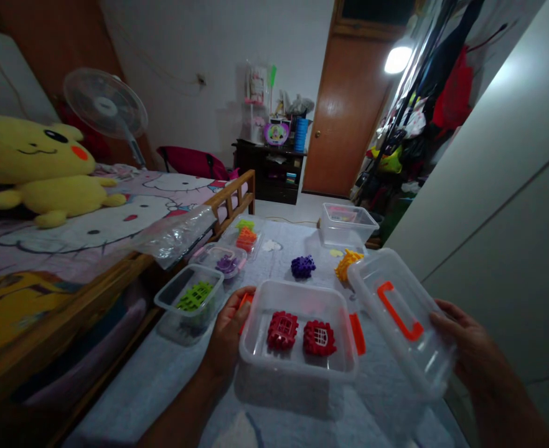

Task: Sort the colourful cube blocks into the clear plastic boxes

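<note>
While the left hand (pixel 231 316) gripped the left side of the uncovered clear box (pixel 302 367), which held two red toothed blocks (pixel 282 330), the right hand (pixel 461 330) clasped the orange-handled lid (pixel 406 303) just beside it. I judged the step one of box-and-lid handling; moving the lid called for clearing the yellow toothed block (pixel 346 266) and white cabinet (pixel 484 199), with freer cloth (pixel 349 418) in front.

No legible text, label, brand, number or sign on any surface in view.
</note>
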### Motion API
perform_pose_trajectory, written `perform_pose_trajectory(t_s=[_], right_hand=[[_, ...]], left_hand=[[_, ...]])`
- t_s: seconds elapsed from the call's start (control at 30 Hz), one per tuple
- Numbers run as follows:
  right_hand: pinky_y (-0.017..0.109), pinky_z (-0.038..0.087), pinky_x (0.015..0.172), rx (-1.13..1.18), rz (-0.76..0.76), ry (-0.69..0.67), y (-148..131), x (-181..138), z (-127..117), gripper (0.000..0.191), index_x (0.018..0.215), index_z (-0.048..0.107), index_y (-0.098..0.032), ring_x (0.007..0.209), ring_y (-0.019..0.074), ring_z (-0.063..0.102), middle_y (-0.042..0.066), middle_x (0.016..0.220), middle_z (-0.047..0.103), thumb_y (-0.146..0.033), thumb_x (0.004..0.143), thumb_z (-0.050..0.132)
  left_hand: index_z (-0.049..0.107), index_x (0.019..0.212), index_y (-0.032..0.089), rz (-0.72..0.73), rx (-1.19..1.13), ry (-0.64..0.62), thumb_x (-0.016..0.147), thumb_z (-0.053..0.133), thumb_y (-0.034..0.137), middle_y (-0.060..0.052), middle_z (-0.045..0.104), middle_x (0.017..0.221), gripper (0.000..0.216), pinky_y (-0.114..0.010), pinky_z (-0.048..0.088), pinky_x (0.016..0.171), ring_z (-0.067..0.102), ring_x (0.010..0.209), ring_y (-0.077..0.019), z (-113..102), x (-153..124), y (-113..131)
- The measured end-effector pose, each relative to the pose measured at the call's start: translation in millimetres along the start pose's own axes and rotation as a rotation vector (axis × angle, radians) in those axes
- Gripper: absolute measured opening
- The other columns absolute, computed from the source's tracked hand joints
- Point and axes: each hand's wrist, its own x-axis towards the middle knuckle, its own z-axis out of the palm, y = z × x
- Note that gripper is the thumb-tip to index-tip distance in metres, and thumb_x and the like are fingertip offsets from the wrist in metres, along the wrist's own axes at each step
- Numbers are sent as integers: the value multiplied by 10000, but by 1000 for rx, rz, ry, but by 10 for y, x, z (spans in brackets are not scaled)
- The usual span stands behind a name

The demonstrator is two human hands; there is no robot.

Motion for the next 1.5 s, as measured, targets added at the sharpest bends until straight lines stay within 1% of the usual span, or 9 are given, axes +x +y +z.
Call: perform_pose_trajectory(t_s=[0.23,0.4,0.53,0.67,0.87,1.17,1.33,1.43,1.5], right_hand=[[276,525,534,-236,-41,-485,-229,-280,1099,477,973,633,-198,614,164,649,26,875,701,-382,587,846],[354,547,683,-547,-147,-646,-244,-315,1419,435,1011,669,-175,769,230,667,40,836,690,-408,651,740],[417,524,824,-799,-392,-627,-206,-234,1485,366,1034,697,-188,903,266,656,83,965,708,-371,721,646],[420,480,904,-968,-609,-660,-187,-157,1544,349,1042,707,-184,982,268,626,101,1045,683,-301,731,602],[407,465,916,-1097,-699,-658,-124,-109,1585,347,1053,709,-150,990,265,605,117,1023,644,-283,767,564],[437,424,996,-1127,-702,-546,46,-143,1593,325,1092,695,-195,1113,284,564,115,1122,634,-299,815,560],[492,385,1050,-952,-700,-391,108,-150,1340,424,1168,642,-209,1207,310,515,124,1240,599,-450,824,585],[506,428,1013,-771,-529,-240,202,-195,1097,596,1301,534,-215,1222,320,523,136,1317,569,-552,813,589],[499,450,998,-635,-344,-175,301,-279,984,781,1411,409,-193,1245,331,524,166,1367,540,-616,784,604]], left_hand=[[622,1112,197,44,8,-10,836,625,507,-62,674,1107,415,-292,503,792,638,979,-236,-67,-9,-18],[631,1116,183,117,44,4,902,519,534,-72,657,1135,426,-325,476,886,601,1046,-247,-97,-55,-44],[603,1116,179,114,-17,-36,877,534,563,-75,663,1075,457,-324,492,830,617,967,-238,-78,-84,-30],[539,1187,207,45,-112,-141,810,630,554,-78,646,1094,520,-311,501,747,632,923,-242,-79,-96,-43],[498,1230,223,25,-139,-199,748,712,511,-96,596,1191,601,-348,494,831,616,1010,-274,-111,-85,-95],[426,1349,250,59,-70,-189,740,725,494,-106,518,1336,721,-402,431,995,554,1163,-317,-153,-93,-102],[306,1456,257,8,-32,-100,744,724,456,-118,535,1331,849,-431,429,1016,569,1174,-321,-123,-125,-46],[334,1456,239,-91,-25,-81,768,707,456,-138,549,1343,812,-430,462,977,596,1150,-322,-99,-159,8],[395,1433,218,-170,-46,-141,822,653,447,-148,586,1315,702,-428,485,945,609,1138,-322,-81,-191,56]])
